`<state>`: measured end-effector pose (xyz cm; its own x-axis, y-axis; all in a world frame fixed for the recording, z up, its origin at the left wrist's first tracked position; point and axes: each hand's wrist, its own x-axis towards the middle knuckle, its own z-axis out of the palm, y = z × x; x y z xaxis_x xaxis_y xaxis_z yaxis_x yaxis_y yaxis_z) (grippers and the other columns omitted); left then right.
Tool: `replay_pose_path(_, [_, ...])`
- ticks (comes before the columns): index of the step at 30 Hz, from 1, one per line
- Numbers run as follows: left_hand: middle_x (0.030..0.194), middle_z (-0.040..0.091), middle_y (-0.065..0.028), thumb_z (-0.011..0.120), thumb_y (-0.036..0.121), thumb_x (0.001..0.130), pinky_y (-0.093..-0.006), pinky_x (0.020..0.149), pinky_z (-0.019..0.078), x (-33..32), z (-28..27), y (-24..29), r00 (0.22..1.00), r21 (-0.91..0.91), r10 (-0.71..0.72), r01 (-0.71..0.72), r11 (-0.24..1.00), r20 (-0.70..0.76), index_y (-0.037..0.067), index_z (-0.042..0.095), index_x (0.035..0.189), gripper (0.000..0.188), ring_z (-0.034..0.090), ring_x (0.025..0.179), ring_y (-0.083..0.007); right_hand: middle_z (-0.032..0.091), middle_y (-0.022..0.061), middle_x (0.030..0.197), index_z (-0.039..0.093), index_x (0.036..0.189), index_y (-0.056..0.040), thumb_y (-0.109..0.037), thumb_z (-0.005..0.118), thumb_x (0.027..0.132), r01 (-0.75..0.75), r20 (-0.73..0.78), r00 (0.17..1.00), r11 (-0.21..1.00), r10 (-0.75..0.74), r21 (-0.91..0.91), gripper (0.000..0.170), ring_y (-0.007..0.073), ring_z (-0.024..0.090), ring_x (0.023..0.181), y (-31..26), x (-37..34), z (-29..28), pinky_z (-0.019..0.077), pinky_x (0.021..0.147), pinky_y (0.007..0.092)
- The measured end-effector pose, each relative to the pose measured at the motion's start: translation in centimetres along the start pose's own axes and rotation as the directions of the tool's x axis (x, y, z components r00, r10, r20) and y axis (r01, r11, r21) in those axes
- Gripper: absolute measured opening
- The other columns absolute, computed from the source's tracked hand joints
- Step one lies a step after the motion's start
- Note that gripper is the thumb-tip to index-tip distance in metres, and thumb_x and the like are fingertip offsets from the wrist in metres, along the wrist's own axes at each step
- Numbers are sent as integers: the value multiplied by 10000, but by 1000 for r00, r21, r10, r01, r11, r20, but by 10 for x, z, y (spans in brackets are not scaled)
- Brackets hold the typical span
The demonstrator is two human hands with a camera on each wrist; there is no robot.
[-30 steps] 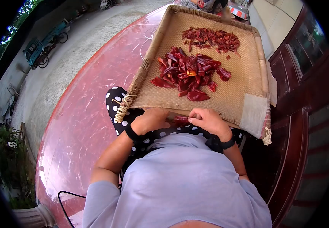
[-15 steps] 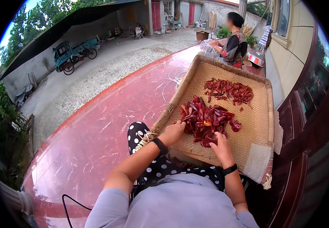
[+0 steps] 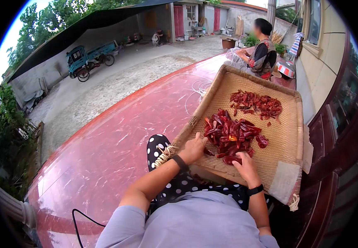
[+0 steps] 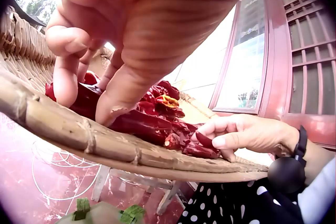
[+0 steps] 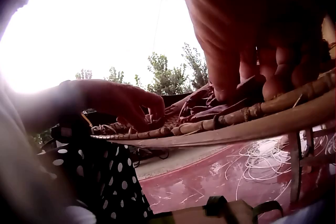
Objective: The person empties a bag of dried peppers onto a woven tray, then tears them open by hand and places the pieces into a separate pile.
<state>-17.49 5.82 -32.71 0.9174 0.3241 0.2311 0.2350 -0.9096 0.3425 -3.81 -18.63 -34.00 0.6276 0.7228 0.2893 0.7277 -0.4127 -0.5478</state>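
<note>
A heap of dried red chili peppers (image 3: 232,130) lies on a woven tray (image 3: 278,149). At the heap's near left edge is my left hand (image 3: 193,149). In the left wrist view its spread finger and thumb reach down on either side of a dark red chili (image 4: 86,100) close behind the tray's rim. My right hand (image 3: 247,168) is at the heap's near side. Its thumb and fingers pinch a dried chili pepper (image 3: 230,160), whose red tip shows between them in the left wrist view.
Smaller chili pieces (image 3: 256,103) form a second pile toward the tray's far side. White cord (image 3: 199,89) lies coiled on the red shiny floor (image 3: 117,144). Another person (image 3: 263,53) sits beyond the tray. A dark red door (image 3: 323,140) stands at the right.
A second ago both hands were together at the tray's near edge, holding a chili. They have since parted and moved out over the tray to the heap. The head view has tilted up.
</note>
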Motion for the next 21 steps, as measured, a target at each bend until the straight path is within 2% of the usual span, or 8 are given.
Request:
replay_pose_path(6, [987,587,-201,589,64,817,-517,686,500,-12,-6,6,997,-13,25,-26,1000,-68,69,542,1036,224,627,884,-411,641,133,997,594,974,-59,-196,749,800,-49,63,997,998,47,26,269,336,625,942,-8,1,-11,489,788,426])
replay_pose_path(8, [894,614,-185,599,88,826,-520,680,492,-14,-17,15,999,33,-35,35,999,19,65,532,1020,206,639,853,-402,640,141,931,592,943,-49,-183,743,802,-107,109,989,992,99,71,247,333,625,900,-7,0,-14,485,766,416])
replay_pose_path(12, [797,646,-184,637,158,838,-510,675,487,-34,-40,25,999,-88,32,-34,996,-21,76,562,1032,224,653,818,-393,642,153,858,596,954,-42,-186,722,840,-160,6,987,962,163,219,223,335,629,815,-11,-7,-16,483,721,413])
replay_pose_path(14, [817,657,-177,657,200,837,-494,676,494,-47,-61,33,991,-154,99,-84,984,91,88,600,1028,228,654,819,-388,654,161,849,610,968,-42,-206,711,865,-124,-15,991,937,136,326,218,343,635,786,-17,-11,-18,485,702,417])
replay_pose_path(17, [846,681,-158,662,261,849,-467,683,507,-54,-52,27,938,-149,200,-163,975,282,140,688,1044,231,662,807,-360,671,167,838,633,969,-44,-240,701,887,-62,204,979,963,8,263,224,355,643,758,-53,-20,-40,485,679,423])
replay_pose_path(19, [842,686,-146,663,293,857,-460,681,508,-61,-34,20,885,-101,295,-277,955,360,174,705,1083,258,665,798,-350,683,162,841,660,948,-54,-317,699,880,40,250,964,982,-86,182,275,359,656,775,-65,-25,-39,495,674,423])
replay_pose_path(20, [853,697,-129,650,364,883,-444,669,509,-64,-24,19,854,-70,343,-344,936,392,247,707,1148,296,670,774,-342,684,159,844,666,944,-58,-334,698,876,64,302,947,988,-105,141,286,356,658,780,-74,-28,-42,498,677,425])
replay_pose_path(21, [859,701,-120,640,384,892,-437,663,509,-67,-10,18,864,-70,308,-306,949,399,262,706,1154,297,673,769,-338,685,155,846,671,940,-62,-351,696,871,91,354,927,991,-121,101,298,353,661,786,-80,-29,-44,500,679,427])
